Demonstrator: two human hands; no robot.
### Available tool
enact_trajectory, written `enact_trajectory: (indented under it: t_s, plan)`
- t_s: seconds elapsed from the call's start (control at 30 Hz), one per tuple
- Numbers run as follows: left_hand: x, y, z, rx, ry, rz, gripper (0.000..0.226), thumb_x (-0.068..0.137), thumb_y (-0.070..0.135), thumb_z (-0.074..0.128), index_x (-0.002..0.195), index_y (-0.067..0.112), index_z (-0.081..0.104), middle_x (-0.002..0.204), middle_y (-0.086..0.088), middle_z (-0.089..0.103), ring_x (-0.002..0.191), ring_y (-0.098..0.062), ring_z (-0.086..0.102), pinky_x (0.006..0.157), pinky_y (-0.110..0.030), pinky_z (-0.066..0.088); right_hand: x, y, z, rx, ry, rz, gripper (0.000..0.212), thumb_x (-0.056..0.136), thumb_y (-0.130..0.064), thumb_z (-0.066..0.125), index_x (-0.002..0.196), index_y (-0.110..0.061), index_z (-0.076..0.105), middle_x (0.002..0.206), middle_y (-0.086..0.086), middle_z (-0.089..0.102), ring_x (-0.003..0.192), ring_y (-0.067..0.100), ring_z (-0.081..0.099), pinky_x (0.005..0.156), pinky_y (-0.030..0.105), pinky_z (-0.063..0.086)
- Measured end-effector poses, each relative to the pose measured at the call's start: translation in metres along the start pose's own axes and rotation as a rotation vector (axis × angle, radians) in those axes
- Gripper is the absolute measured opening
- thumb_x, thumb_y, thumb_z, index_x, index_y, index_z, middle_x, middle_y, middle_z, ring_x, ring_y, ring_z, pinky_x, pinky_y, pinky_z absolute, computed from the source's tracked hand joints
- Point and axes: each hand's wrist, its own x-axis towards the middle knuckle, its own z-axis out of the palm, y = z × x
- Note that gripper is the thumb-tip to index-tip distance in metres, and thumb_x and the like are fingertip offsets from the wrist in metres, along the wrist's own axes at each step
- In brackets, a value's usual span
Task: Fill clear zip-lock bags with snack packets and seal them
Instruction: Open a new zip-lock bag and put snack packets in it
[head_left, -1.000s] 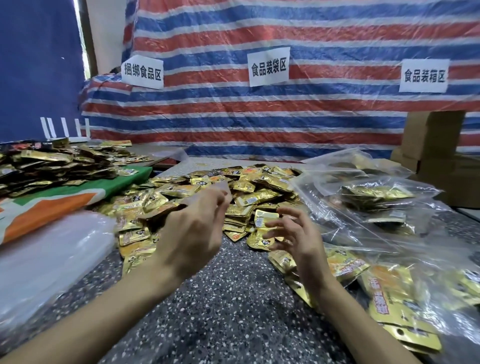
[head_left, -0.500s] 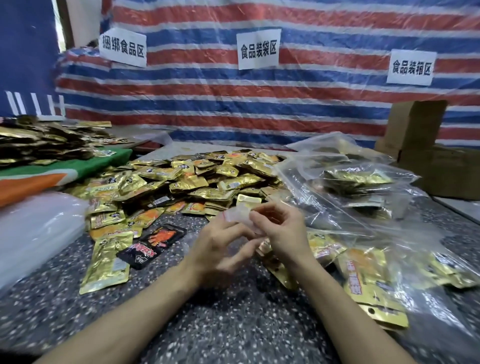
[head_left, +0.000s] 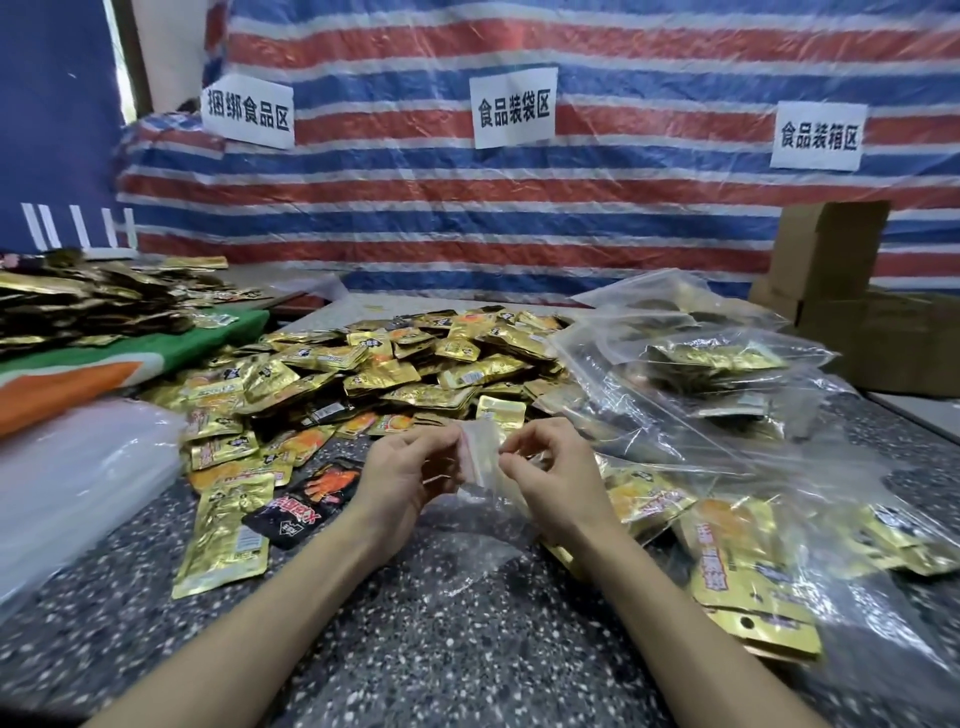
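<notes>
While the zip-lock bag (head_left: 475, 460) is empty, you work its mouth.
Left hand (head_left: 400, 480) and right hand (head_left: 548, 480) fingers pinch opposite lips, probably parting them for snack packets (head_left: 395, 364).

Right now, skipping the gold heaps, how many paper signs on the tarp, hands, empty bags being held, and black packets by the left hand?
paper signs: 3
hands, left hand and right hand: 2
empty zip-lock bag, pinched by both hands: 1
black packet: 1
Total: 7
</notes>
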Motion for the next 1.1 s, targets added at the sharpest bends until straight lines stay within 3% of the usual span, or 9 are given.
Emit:
enact_trajectory:
  t_s: [0.13, 0.27, 0.3, 0.43, 0.5, 0.57, 0.73, 0.9, 1.1]
  plan:
    - [0.001, 0.0, -0.001, -0.015, -0.019, 0.031, 0.011, 0.066, 0.021, 0.074, 0.06, 0.013, 0.069, 0.064, -0.005, 0.06, 0.058, -0.016, 0.052, 0.054, -0.027, 0.043, -0.001, -0.004, -0.001, -0.063, 0.048, -0.133, 0.017, 0.082, -0.025, 0.073, 0.095, -0.031, 0.064, 0.106, -0.016, 0.055, 0.1, 0.0, 0.054, 0.086, 0.024, 0.047]
    - [0.001, -0.002, -0.001, 0.005, -0.065, 0.013, 0.01, 0.063, 0.015, 0.08, 0.065, 0.01, 0.071, 0.065, -0.007, 0.063, 0.061, -0.019, 0.055, 0.057, -0.029, 0.044, -0.004, -0.008, -0.003, 0.052, -0.123, -0.174, 0.017, 0.086, -0.022, 0.073, 0.102, -0.027, 0.069, 0.088, -0.008, 0.071, 0.081, 0.005, 0.067, 0.068, 0.021, 0.053]
    - [0.0, -0.002, -0.001, 0.022, -0.092, 0.009, 0.013, 0.063, 0.014, 0.082, 0.066, 0.009, 0.071, 0.066, -0.009, 0.063, 0.061, -0.021, 0.056, 0.057, -0.029, 0.045, -0.005, -0.01, -0.002, 0.089, -0.182, -0.155, 0.01, 0.09, -0.028, 0.069, 0.1, -0.026, 0.07, 0.085, -0.006, 0.072, 0.078, 0.006, 0.068, 0.066, 0.021, 0.054]
    - [-0.002, -0.003, -0.001, 0.077, -0.199, 0.012, 0.014, 0.068, 0.012, 0.084, 0.067, 0.009, 0.07, 0.062, -0.009, 0.059, 0.053, -0.015, 0.049, 0.052, -0.023, 0.039, -0.009, -0.016, -0.002, 0.259, -0.263, -0.077, 0.03, 0.087, -0.054, 0.065, 0.084, -0.025, 0.071, 0.076, -0.003, 0.073, 0.066, 0.005, 0.067, 0.057, 0.012, 0.047]
    - [-0.003, -0.003, -0.001, 0.07, -0.203, 0.001, 0.011, 0.072, 0.015, 0.081, 0.07, 0.009, 0.073, 0.063, -0.01, 0.062, 0.056, -0.016, 0.051, 0.055, -0.025, 0.039, -0.008, -0.017, -0.003, 0.297, -0.26, -0.054, 0.023, 0.086, -0.039, 0.075, 0.085, -0.016, 0.072, 0.076, 0.001, 0.074, 0.064, 0.005, 0.066, 0.054, 0.01, 0.045]
    - [-0.004, -0.002, -0.002, 0.065, -0.207, -0.01, 0.008, 0.072, 0.018, 0.073, 0.069, 0.012, 0.075, 0.065, -0.01, 0.064, 0.059, -0.017, 0.054, 0.058, -0.027, 0.039, -0.006, -0.018, -0.002, 0.353, -0.24, -0.018, 0.018, 0.084, -0.024, 0.079, 0.083, -0.007, 0.072, 0.073, 0.004, 0.073, 0.059, 0.005, 0.064, 0.051, 0.011, 0.043]
    - [-0.002, 0.004, -0.001, 0.041, -0.176, -0.043, 0.013, 0.065, 0.014, 0.079, 0.062, 0.012, 0.067, 0.061, -0.005, 0.055, 0.057, -0.016, 0.047, 0.057, -0.027, 0.039, -0.005, -0.019, -0.003, 0.351, -0.156, 0.048, 0.018, 0.087, -0.018, 0.075, 0.078, -0.003, 0.07, 0.067, 0.004, 0.069, 0.05, 0.008, 0.056, 0.043, 0.018, 0.042]
    - [-0.001, 0.011, -0.007, -0.048, -0.111, -0.031, 0.013, 0.058, 0.019, 0.067, 0.053, 0.02, 0.055, 0.053, 0.002, 0.048, 0.05, -0.013, 0.047, 0.056, -0.024, 0.046, 0.003, -0.012, -0.014, 0.329, 0.142, 0.2, 0.017, 0.091, -0.012, 0.067, 0.074, -0.008, 0.068, 0.06, 0.0, 0.066, 0.052, 0.011, 0.057, 0.05, 0.027, 0.044]
    - [0.003, 0.013, -0.01, -0.277, 0.054, 0.058, 0.009, 0.064, 0.005, 0.052, 0.067, 0.013, 0.049, 0.052, 0.003, 0.043, 0.043, -0.008, 0.04, 0.042, -0.017, 0.039, 0.002, -0.011, -0.008, 0.21, 0.233, 0.235, 0.009, 0.085, -0.01, 0.064, 0.076, -0.01, 0.066, 0.068, 0.005, 0.068, 0.06, 0.019, 0.058, 0.058, 0.043, 0.053]
